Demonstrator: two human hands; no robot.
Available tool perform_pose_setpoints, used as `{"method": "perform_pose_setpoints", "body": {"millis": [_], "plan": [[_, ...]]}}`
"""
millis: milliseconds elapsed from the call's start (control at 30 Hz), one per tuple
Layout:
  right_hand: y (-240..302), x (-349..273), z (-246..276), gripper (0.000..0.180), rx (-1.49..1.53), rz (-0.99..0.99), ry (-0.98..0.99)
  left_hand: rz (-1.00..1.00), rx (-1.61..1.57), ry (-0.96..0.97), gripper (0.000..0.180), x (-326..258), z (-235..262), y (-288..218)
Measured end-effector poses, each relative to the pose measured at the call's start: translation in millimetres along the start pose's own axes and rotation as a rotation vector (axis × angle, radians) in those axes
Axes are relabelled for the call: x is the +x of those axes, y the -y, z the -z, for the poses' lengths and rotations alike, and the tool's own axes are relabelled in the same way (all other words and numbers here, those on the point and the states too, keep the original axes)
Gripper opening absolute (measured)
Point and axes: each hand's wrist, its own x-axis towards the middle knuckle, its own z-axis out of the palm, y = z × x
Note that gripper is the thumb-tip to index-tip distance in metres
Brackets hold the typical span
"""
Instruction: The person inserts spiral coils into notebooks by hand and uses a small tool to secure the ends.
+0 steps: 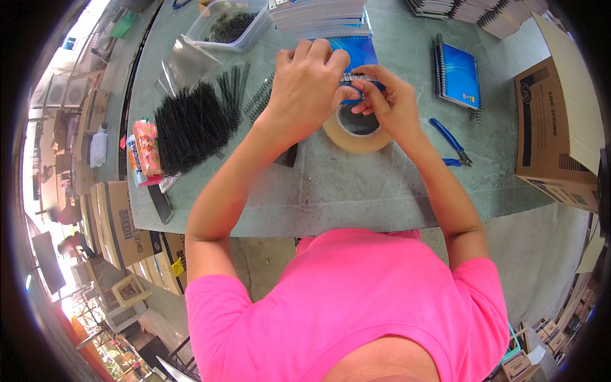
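Above a roll of tan tape (358, 145), both hands meet at a small blue notebook (347, 95) whose edge with dark coil loops is turned up. My left hand (310, 79) is closed on its left side, fingers bent over the top. My right hand (393, 102) pinches at the coil edge from the right, its thumb and fingers close together. The fingers cover most of the notebook, and the coil's ends are hidden. Just behind the hands, another blue cover (356, 52) lies at the foot of a tall stack of booklets (318, 22).
Loose black spiral coils (194, 127) are heaped at left, near a clear plastic tub (238, 41) of black pieces. A coil-bound blue notebook (459, 75) and blue-handled cutters (449, 137) lie at right. An opened cardboard box (547, 121) stands at the right edge.
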Motion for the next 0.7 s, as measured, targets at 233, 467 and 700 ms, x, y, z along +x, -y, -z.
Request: {"method": "perform_pose_setpoints", "body": {"millis": [233, 467, 700], "plan": [[-6, 2, 3, 0.023, 0.1, -0.114, 0.009, -0.004, 0.098, 0.042, 0.023, 1, 2, 3], [-3, -1, 1, 0.02, 0.089, -0.075, -0.026, 0.008, 0.089, 0.062, 0.024, 1, -1, 6], [3, -5, 3, 0.021, 0.148, -0.111, 0.002, -0.038, 0.096, 0.075, 0.023, -3, -10, 10]]}}
